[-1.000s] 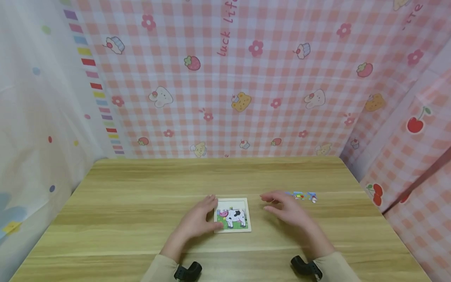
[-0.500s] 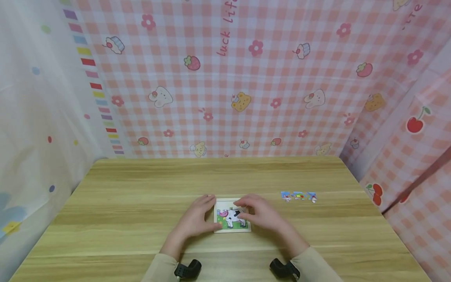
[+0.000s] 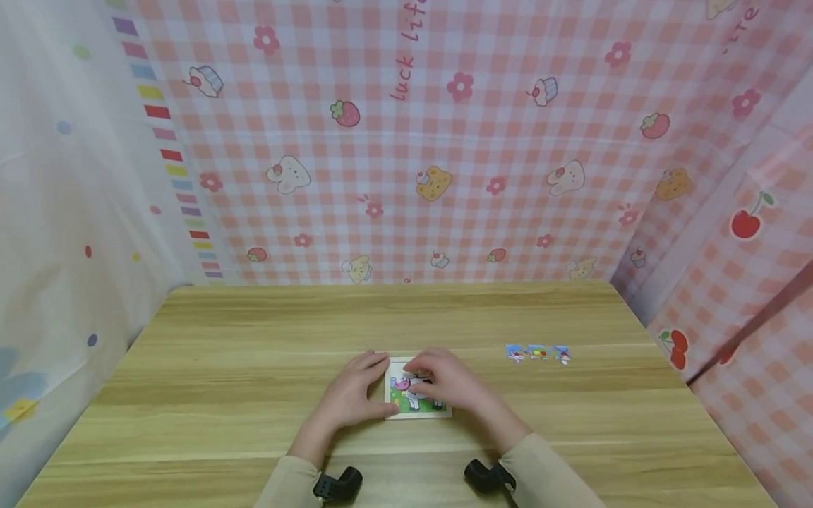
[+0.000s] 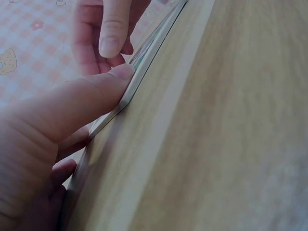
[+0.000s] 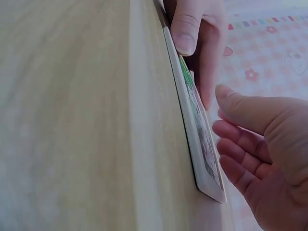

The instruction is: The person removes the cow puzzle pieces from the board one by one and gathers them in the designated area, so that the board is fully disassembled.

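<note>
Head view: flat square puzzle tray w/ a pale, wooden-looking rim (image 3: 420,417) lies on the light wood-grain desk (image 3: 254,367), right btwn the two hands, so the key relation is side-to-side: L hand (image 3: 353,389) on its left edge, R hand (image 3: 447,381) over its right & upper part. Tray looks abt square, so no clear long axis; near & far edges run roughly parallel to the desk's far edge. Colourful black-and-white cow picture (image 3: 413,403) in it has its head to the left, feet toward the person. Pale bare strip shows at the tray's upper left; rest of the top row is behind R hand, can't tell if filled.

L hand: holds the tray's left side, thumb & fingers spread wide, thumb at lower-left corner, fingers at upper-left. L wrist view agrees: thumb on the rim.

R hand: thumb & fingers bent, narrow gap; R wrist view has the tips just by the tray's face. Can't tell if a piece is pinched in there, or if tips touch.

Three small blue-toned puzzle pieces (image 3: 538,352) lie in a row on the desk, to the far right of the tray, well apart from it. R hand is def. nearer to them; L hand is across the tray.
</note>
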{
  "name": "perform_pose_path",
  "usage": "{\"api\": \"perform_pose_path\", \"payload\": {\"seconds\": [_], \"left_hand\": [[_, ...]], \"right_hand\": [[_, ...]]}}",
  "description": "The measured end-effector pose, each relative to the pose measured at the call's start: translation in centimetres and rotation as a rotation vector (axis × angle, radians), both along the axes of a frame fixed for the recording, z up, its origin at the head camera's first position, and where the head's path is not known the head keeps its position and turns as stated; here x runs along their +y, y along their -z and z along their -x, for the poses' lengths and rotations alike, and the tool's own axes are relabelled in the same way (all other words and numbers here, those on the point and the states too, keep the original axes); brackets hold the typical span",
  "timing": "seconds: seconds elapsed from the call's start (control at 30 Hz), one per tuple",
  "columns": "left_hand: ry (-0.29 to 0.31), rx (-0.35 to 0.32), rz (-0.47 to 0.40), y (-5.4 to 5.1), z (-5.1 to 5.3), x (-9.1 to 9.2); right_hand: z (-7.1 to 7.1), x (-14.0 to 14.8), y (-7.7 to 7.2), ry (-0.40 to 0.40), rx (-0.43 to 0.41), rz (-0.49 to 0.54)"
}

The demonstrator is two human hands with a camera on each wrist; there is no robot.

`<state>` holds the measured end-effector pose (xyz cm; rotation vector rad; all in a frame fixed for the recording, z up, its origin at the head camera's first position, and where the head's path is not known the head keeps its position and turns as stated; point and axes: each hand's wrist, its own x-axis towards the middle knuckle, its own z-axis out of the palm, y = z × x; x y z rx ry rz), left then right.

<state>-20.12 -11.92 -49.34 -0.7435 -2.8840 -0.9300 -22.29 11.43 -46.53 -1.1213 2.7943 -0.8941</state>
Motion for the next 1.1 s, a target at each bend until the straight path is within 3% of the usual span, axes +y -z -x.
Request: {"api": "perform_pose_path", "payload": {"seconds": [0.33, 0.7, 1.1], "left_hand": [[0.003, -0.002, 0.000, -0.1, 0.0, -0.1], [0.006, -0.005, -0.009, -0.2, -0.1, -0.1], [0.007, -0.005, -0.007, -0.3, -0.2, -0.1]], "right_hand": [[0.2, -1.2, 0.4, -0.002, 0.023, -0.027], [0.1, -2.3, 0.4, 0.057, -0.049, -0.067], [0.0, -2.8, 0.6, 0.095, -0.068, -0.100]]}}
